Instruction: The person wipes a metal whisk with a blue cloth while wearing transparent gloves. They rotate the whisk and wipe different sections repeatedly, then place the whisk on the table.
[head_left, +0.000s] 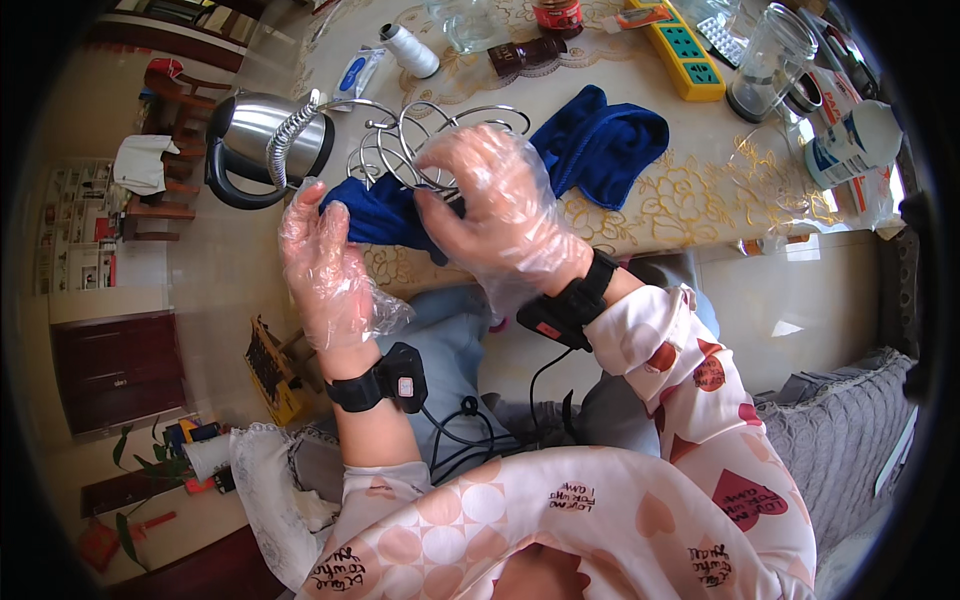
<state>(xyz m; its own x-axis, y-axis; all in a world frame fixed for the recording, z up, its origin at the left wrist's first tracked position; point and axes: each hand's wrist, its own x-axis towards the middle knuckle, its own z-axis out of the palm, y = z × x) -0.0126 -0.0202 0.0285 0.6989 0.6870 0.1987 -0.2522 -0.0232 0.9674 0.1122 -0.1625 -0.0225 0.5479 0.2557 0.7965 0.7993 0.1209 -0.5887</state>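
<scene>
Both my hands wear clear plastic gloves. My right hand (499, 199) is curled over the rings of a chrome wire rack (367, 146), thumb and forefinger apart at its near side; the other fingertips are hidden. The rack has a coil-wrapped handle (289, 142) on its left. A dark blue cloth (382, 214) bunches along the rack's near edge, and its left end meets the fingertips of my left hand (322, 259), which is palm up. More blue cloth (600, 142) lies to the right of my right hand; I cannot tell whether it is one piece.
Left of the rack is a steel electric kettle (277, 139). Behind stand a thread cone (409, 51) and a brown bottle (527, 56). A yellow power strip (686, 56), a glass jar (772, 64) and a white tub (855, 142) occupy the right side. Black cables (480, 442) hang over my lap.
</scene>
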